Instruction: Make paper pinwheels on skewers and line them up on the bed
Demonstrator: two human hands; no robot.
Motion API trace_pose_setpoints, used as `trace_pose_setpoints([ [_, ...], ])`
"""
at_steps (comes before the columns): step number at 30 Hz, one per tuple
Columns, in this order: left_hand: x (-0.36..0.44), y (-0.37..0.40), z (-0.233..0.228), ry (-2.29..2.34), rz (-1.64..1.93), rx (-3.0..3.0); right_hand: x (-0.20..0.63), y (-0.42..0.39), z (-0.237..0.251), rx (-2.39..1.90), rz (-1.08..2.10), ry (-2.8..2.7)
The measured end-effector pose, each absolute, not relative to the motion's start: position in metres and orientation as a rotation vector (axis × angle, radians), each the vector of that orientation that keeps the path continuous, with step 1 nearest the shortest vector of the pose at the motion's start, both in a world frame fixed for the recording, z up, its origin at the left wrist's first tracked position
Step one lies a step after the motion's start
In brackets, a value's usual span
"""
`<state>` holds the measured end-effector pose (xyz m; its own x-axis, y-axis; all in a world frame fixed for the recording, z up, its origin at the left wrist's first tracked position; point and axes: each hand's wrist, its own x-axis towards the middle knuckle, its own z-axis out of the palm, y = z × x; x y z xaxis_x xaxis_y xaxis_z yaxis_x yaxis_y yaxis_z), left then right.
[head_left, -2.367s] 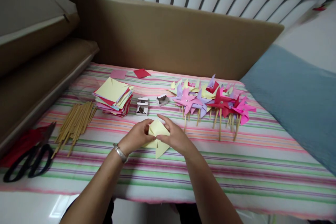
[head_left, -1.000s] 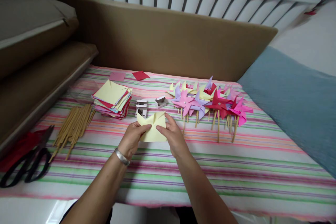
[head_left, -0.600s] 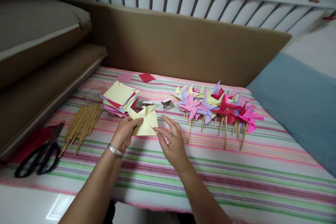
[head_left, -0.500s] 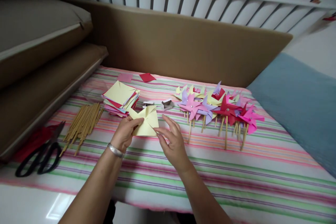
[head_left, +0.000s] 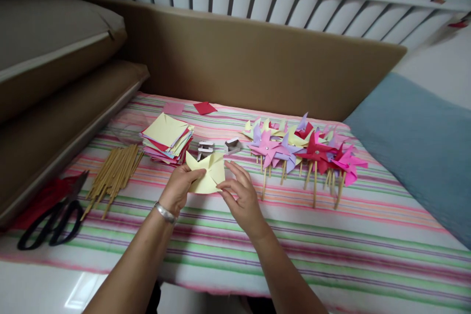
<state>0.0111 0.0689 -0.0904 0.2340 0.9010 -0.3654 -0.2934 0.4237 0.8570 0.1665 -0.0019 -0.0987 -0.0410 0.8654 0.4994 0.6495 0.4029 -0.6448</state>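
Observation:
A pale yellow paper square [head_left: 214, 172], slit from its corners and partly folded like a pinwheel, is held above the striped cloth. My left hand [head_left: 181, 187] grips its left side, thumb on top pressing folded flaps near the centre. My right hand [head_left: 241, 195] pinches its lower right corner between thumb and fingertips, the other fingers behind its right edge. Just beyond the paper lie two small open boxes, one [head_left: 205, 148] partly behind it and another [head_left: 232, 145] to the right; their contents are too small to make out.
Left of my hands are a stack of coloured paper squares [head_left: 167, 137], thin wooden sticks [head_left: 112, 176] and black-handled scissors [head_left: 55, 218]. Finished pinwheels on sticks [head_left: 316, 152] lie to the right. A brown board [head_left: 257, 64] stands behind, with stacked cushions [head_left: 62, 93] at left.
My right hand has closed on the lower right corner of the yellow paper, which now bends upward there. The paper has shifted slightly to the right; the view has moved a little.

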Motion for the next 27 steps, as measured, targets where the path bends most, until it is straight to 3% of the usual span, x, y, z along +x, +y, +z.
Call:
trace_pose_setpoints([
  [27,0.029,0.055,-0.094,0.903,0.766,0.734,0.163,0.007,-0.102,-1.599,0.497,-1.427],
])
